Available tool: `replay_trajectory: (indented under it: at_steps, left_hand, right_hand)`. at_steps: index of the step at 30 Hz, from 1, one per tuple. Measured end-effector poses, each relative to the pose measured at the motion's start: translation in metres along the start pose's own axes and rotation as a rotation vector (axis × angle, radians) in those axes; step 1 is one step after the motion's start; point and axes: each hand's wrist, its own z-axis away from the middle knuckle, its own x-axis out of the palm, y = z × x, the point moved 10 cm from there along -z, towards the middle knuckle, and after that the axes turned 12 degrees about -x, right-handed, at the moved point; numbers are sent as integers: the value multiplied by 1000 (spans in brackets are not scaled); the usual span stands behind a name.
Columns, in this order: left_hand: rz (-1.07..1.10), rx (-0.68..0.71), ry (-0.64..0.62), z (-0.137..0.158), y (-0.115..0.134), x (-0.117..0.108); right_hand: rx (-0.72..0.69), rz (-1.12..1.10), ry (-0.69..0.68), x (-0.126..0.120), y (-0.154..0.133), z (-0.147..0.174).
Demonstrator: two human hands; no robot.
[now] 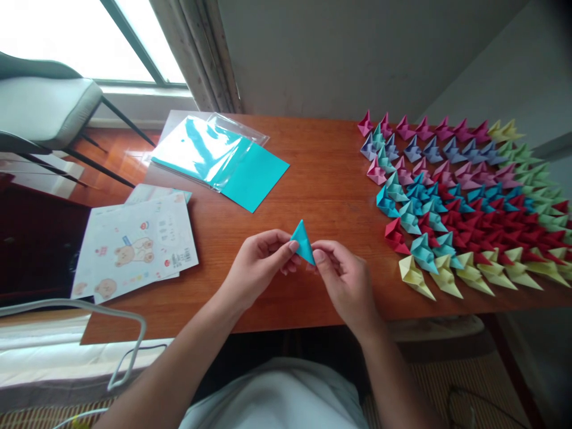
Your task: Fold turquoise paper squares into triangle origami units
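Observation:
A small turquoise paper triangle (302, 243), folded flat, is held up between both hands over the front of the wooden table. My left hand (263, 259) pinches its left side, thumb on top and fingers beneath. At the lower right corner, my right hand (342, 271) grips it between thumb and fingertips. Beyond the hands lies a stack of turquoise paper (259, 176), partly inside a clear plastic sleeve (201, 149).
Rows of folded paper pieces (465, 220) in several colours cover the table's right side. Printed bear sheets (143, 244) lie at the left edge. A chair (49, 107) stands by the window, and a white cable (134, 316) loops at the lower left.

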Motion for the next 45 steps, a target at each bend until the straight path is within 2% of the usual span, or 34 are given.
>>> replay_trajectory:
  at_steps: [4, 12, 32, 36, 42, 45]
  left_hand:
    - [10, 1, -22, 0, -1, 2]
    - [9, 1, -40, -1, -3, 3]
    - [-63, 0, -113, 0, -7, 11]
    - [-118, 11, -128, 1, -9, 13]
    - [-151, 33, -154, 2, -10, 17]
    - [-164, 38, -164, 2, -11, 18]
  right_hand:
    - [-108, 154, 8, 0, -14, -2]
    - [-132, 141, -36, 1, -14, -3]
    - [4, -5, -30, 2, 5, -2]
    - [12, -30, 16, -1, 12, -3]
    - [-37, -8, 43, -4, 6, -5]
    - [11, -39, -6, -2, 7, -5]
